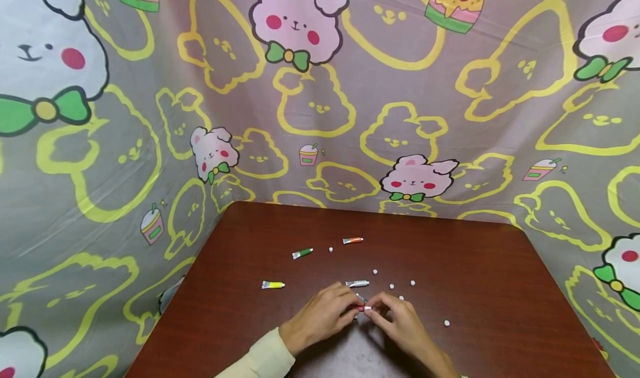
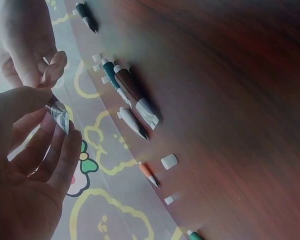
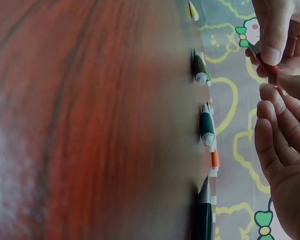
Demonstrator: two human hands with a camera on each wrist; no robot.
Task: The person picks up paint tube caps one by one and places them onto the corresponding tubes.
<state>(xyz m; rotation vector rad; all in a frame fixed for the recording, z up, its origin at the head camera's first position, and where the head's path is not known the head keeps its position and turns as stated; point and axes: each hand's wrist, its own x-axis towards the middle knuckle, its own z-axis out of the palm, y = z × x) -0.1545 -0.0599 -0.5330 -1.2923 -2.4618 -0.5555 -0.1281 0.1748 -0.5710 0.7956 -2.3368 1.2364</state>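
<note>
Over the near middle of the table, my left hand (image 1: 322,313) pinches a small red paint tube (image 1: 361,308) by its body. The fingers of my right hand (image 1: 404,322) pinch the tube's white end. In the left wrist view the crimped silver tail (image 2: 61,119) pokes out past the left fingers. The right wrist view has the red body (image 3: 271,73) running between the two hands. Just beyond them lie a silver-grey tube (image 1: 357,283) and a partly hidden teal tube (image 1: 361,298). A brown tube (image 2: 127,82) appears in the left wrist view.
Farther back lie a green tube (image 1: 302,253) and an orange tube (image 1: 353,240), with a yellow tube (image 1: 273,284) to the left. Several white caps are scattered around, one cap (image 1: 446,323) right of my right hand. Patterned cloth (image 1: 320,144) walls the brown table (image 1: 480,267).
</note>
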